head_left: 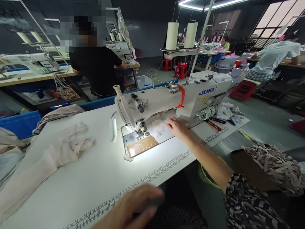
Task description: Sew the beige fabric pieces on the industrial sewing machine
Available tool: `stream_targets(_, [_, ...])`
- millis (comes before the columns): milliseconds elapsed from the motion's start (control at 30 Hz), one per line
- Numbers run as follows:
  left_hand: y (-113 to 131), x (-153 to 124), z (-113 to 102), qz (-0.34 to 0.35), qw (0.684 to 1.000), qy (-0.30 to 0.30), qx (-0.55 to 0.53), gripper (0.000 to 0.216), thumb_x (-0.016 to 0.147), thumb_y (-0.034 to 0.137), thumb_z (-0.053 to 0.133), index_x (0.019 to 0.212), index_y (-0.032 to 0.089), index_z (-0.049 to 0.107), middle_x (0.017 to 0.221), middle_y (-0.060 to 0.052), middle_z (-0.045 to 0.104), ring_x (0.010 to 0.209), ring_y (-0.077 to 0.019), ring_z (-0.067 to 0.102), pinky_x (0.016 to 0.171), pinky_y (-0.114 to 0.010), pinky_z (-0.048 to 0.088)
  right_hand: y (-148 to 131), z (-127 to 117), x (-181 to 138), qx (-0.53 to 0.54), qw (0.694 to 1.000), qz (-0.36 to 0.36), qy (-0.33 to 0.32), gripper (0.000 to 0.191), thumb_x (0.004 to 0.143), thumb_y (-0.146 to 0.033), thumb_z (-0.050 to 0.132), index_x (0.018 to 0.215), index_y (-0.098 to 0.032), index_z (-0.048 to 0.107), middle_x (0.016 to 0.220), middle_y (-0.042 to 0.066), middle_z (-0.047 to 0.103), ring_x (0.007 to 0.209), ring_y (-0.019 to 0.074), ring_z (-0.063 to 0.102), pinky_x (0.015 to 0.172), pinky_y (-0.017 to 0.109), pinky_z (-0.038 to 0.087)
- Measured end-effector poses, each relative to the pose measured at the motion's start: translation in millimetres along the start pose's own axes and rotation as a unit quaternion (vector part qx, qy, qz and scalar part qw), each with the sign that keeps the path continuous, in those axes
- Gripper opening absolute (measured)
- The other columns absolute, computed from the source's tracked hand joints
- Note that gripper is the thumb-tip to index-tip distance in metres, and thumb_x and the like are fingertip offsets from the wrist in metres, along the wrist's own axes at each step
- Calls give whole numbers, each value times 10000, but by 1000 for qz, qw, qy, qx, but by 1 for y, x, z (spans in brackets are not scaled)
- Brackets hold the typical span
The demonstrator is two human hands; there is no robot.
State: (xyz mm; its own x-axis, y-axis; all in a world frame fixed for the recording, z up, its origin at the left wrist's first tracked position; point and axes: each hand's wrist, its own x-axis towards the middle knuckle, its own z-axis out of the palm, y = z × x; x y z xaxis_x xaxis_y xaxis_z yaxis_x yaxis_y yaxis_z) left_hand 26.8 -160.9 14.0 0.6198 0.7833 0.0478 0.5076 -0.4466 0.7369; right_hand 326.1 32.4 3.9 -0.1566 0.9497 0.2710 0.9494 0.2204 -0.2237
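Head view: a small heap of white cloth [158, 127] lies on the bed of the sewing machine [157, 99], under its arm and to the right of the needle area [137, 134]. The right hand [177, 128] reaches in with its fingertips at the heap's edge; whether they pinch it or only touch it, I cannot tell. Nearer, the left hand [135, 203] is blurred above the table's front edge, fingers curled over a dark gap, and I cannot tell whether it holds anything.

A sideways tug could snag the cloth on the machine's parts, and a loose pinch could let pieces slip; fingers straying toward the needle would risk a prick.

On the white table [95, 156], a printed ruler [147, 179] runs along the front, beige fabric [56, 159] sprawls at left, and a coil of cord [206, 113] lies near a red tool [213, 125] at right. Beyond, a person in black [95, 68] sits facing away, near red stools [181, 70].
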Motion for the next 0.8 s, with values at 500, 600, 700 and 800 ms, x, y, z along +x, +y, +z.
stream_targets(500, [-52,249,16,22,917,352,189,113,951,266,638,841,238,639,1006,-115,760,1070,-318,670,897,-465,589,16,-6,-7,35,997,-68,3,64,1034,-195,621,1006,-187,677,1107,73,706,844,161,667,642,273,345])
stream_targets(600, [-43,230,12,16,940,296,168,159,988,273,556,839,248,606,880,-78,742,923,-265,695,807,-383,564,16,-8,-10,34,996,-69,-37,92,1026,-191,625,961,-191,690,1107,59,707,794,143,652,644,279,348])
stream_targets(700, [-36,196,8,-24,964,235,119,199,1006,334,490,843,257,574,680,-4,661,622,-192,632,596,-291,471,16,-8,-12,30,997,-64,-32,99,1014,-181,617,980,-195,710,1154,58,712,780,140,640,638,283,347])
stream_targets(800, [-39,154,-4,-77,976,195,62,251,977,422,480,790,261,528,585,37,589,532,-162,566,556,-265,422,16,-4,-11,18,998,-56,4,141,1010,-164,589,1005,-197,726,1098,66,728,840,174,646,666,287,381])
